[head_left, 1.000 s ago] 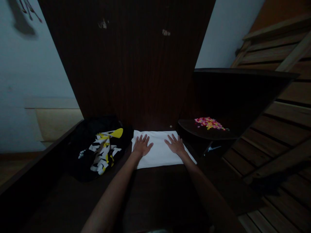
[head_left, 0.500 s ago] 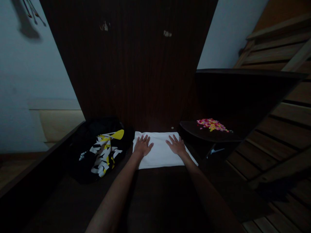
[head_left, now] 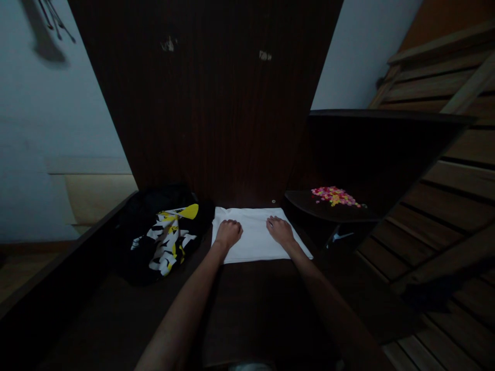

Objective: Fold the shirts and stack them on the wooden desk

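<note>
A white folded cloth [head_left: 254,248] lies flat on the dark wooden surface in the middle of the view. My left hand [head_left: 229,233] rests on its left part, fingers curled into a fist. On the right part sits my right hand [head_left: 280,231], also closed with the fingers bent under. The cloth stays smooth between the hands, and no fold of it shows in either one. To the left of it is a crumpled black garment [head_left: 172,239] with a white and yellow print.
A tall dark panel [head_left: 228,113] stands behind the cloth. At the right, a low rounded shelf [head_left: 309,206] carries a pile of small pink and yellow pieces [head_left: 334,196]. Wooden slats [head_left: 460,180] lean beyond it. A raised dark edge [head_left: 65,252] runs along the left.
Both hands were spread flat on the white cloth. Now their fingers have curled in to closed fists at nearly the same spots. The view has shifted slightly.
</note>
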{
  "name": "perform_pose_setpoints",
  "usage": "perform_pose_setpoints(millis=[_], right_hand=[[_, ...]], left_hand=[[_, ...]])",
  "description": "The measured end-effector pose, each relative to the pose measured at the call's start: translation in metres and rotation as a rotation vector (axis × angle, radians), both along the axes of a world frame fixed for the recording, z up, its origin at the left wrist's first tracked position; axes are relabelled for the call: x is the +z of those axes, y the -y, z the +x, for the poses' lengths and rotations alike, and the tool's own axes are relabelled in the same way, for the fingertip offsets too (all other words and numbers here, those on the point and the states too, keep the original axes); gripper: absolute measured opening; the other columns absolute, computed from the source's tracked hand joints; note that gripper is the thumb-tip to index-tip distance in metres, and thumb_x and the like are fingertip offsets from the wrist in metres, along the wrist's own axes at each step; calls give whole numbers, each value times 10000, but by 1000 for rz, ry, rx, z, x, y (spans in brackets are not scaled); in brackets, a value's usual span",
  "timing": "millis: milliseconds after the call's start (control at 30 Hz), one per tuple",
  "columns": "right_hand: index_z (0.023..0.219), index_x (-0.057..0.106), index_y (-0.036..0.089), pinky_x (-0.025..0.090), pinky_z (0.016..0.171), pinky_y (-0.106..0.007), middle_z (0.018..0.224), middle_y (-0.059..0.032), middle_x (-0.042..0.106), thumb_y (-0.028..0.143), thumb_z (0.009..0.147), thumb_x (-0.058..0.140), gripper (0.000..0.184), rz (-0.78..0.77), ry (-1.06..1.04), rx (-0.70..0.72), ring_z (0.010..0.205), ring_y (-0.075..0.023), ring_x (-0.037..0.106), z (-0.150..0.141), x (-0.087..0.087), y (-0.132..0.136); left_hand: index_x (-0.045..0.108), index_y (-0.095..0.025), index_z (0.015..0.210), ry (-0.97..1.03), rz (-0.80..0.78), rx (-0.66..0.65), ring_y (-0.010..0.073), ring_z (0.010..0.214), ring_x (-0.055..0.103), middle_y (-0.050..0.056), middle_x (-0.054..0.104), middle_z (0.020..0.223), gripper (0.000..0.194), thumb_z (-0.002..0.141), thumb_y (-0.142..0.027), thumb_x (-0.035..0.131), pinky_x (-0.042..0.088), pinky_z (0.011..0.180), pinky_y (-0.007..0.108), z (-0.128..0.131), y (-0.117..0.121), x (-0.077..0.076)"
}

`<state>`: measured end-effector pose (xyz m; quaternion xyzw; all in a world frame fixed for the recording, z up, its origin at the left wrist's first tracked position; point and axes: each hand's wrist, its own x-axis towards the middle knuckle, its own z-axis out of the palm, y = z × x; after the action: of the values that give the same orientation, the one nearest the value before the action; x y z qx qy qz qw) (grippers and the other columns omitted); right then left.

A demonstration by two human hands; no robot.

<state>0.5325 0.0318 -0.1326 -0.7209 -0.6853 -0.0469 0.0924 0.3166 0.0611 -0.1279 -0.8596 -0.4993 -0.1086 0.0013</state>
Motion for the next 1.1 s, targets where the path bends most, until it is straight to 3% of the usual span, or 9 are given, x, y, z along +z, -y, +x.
perform_pose_setpoints(millis=[133,233,333,433,533,733,867,1100], right_hand=[[1291,624,176,361,1093,-335,1422,-90,539,269,990,262,480,-18,10,-47,1345,-196,455,-6,0,2],[1437,472,174,265,1152,-408,1530,-83,399,279,999,219,517,-96,16,-92,1426,-225,328,-10,-2,3],[1536,281,241,159,1174,-511,1615,-32,206,411,1005,197,563,-193,-20,-165,1482,-304,159,-12,-1,6],[1558,185,270,89,1186,-505,1637,-9,103,539,987,173,631,-262,-66,-178,1491,-335,65,-11,-1,6],[1562,143,279,37,1191,-495,1641,3,61,588,972,147,666,-300,-86,-181,1493,-334,15,-9,-1,3],[1564,130,273,10,1189,-498,1644,-10,44,721,906,98,796,-300,-92,-165,1496,-326,2,-7,-4,0],[1566,119,267,7,1187,-505,1644,-13,39,723,904,124,803,-309,-77,-170,1495,-334,9,-6,-6,0],[1561,166,257,30,1188,-497,1641,-17,72,685,929,155,763,-275,-102,-167,1493,-344,28,-9,-4,2]], left_hand=[[685,-100,1105,9,-4,40,279,1106,624,183,677,1139,423,971,-257,316,436,990,388,2,9,-1],[589,-89,1273,11,-20,46,281,1290,502,182,587,1328,478,977,-360,330,369,1076,381,1,17,-4],[420,-69,1432,-10,-78,38,289,1434,301,179,404,1507,645,969,-503,306,235,1165,421,-3,23,-8],[307,-72,1495,-33,-160,20,278,1476,187,157,277,1573,723,968,-561,229,149,1191,441,-7,25,-10],[280,-79,1509,-28,-174,10,263,1485,154,139,247,1586,731,968,-565,200,131,1195,432,-9,25,-11],[306,-88,1500,19,-164,11,275,1482,165,138,270,1579,699,972,-536,217,139,1196,450,-10,24,-15],[401,-78,1440,63,-111,-16,310,1448,263,171,365,1532,614,973,-464,304,213,1167,485,-10,25,-14],[663,-123,1055,76,26,-109,282,1192,554,156,656,1176,300,926,-266,432,394,1045,421,-33,44,5]])
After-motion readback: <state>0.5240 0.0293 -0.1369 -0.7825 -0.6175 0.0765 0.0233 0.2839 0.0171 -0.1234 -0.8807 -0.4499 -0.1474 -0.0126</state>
